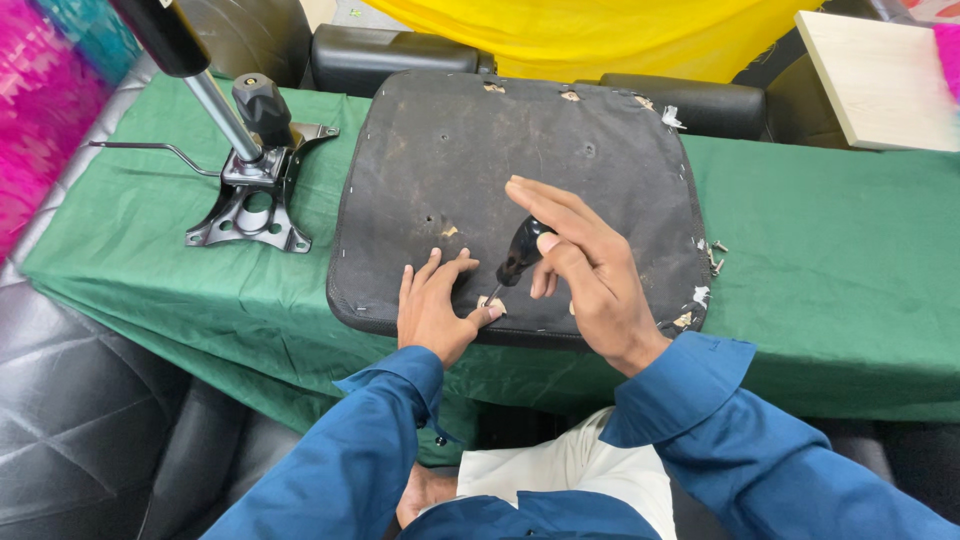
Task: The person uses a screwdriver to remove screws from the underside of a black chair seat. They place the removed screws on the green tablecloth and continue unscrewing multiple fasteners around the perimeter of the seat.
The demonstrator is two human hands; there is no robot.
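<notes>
- Black fabric covers the underside of a seat cushion [520, 150] lying flat on the green-draped bench [830, 260]; in the head view it is a rounded square, dusty and worn, with small torn holes and metal staples along its edges.
- Right hand [585, 265] is curled around the black handle of a screwdriver [520, 252], whose long axis slants down and to the left, its tip meeting a staple [492, 302] near the cushion's front edge.
- Left hand [435, 305] lies flat with fingers spread on the fabric, thumb pressed just beside that staple, so it is the nearer of the 2 hands to it.
- Loose staples [714, 258] lie on the cloth by the right edge.
- Steel chair base plate [255, 195] with a knob and lever sits well apart, to the left.
</notes>
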